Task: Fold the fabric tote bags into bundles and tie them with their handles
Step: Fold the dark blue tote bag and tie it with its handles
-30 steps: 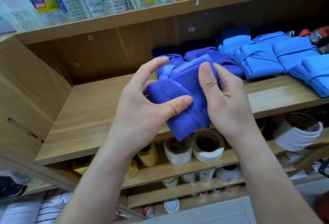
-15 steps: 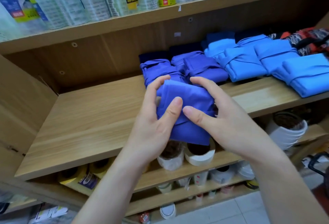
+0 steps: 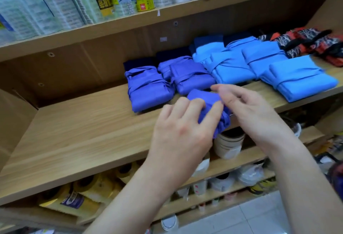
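A folded purple-blue tote bundle (image 3: pixel 203 97) lies at the front edge of the wooden shelf (image 3: pixel 83 128), partly hanging over it. My left hand (image 3: pixel 183 128) grips its near side, fingers curled over the cloth. My right hand (image 3: pixel 246 111) is at the bundle's right end, thumb and forefinger close to the fabric; whether they pinch it is unclear from the blur. Behind it sit tied purple bundles (image 3: pixel 148 88) and light blue bundles (image 3: pixel 300 83).
Red patterned bundles (image 3: pixel 315 44) lie at the shelf's far right. Packaged goods (image 3: pixel 55 1) fill the shelf above. Tape rolls (image 3: pixel 229 144) and small containers crowd the lower shelves. The left half of the wooden shelf is bare wood.
The bundle went from being held in the air to lying low at the shelf's front edge beside the other purple bundles. Both hands moved forward and down with it.
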A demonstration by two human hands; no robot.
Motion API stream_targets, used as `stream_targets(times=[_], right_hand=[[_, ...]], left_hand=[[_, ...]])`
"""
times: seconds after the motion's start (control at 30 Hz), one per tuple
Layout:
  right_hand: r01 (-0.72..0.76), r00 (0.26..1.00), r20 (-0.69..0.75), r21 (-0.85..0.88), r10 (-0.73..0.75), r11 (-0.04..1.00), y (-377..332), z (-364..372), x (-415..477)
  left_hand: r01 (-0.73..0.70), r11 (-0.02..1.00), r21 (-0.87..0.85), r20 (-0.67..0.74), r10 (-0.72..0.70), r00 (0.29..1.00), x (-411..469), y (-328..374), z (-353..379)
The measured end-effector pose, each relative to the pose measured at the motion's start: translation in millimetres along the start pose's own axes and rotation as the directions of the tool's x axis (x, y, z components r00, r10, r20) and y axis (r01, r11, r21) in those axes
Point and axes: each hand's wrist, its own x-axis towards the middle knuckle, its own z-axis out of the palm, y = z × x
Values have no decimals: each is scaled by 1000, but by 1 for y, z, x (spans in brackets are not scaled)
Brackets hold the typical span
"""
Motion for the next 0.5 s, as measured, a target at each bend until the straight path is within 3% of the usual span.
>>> stream_targets(times=[0.13,0.2,0.27,0.37,0.5], right_hand=[[-69,996,54,-117,76,991,3,-18,22],[-44,990,121,-207,70,977,1,-28,32],[7,989,145,-280,35,960,-1,-32,42],[66,997,-10,-327,-74,943,4,-30,49],[160,941,-198,-455,-274,876,14,-26,36]], left_hand=[[77,960,-271,154,-35,987,-6,-9,13],[153,897,-415,176,-86,981,-10,-19,15],[206,869,-451,197,-129,972,-13,-24,17],[263,843,-469,217,-179,960,-14,-25,22],[278,801,-530,144,-238,960,-12,-19,23]])
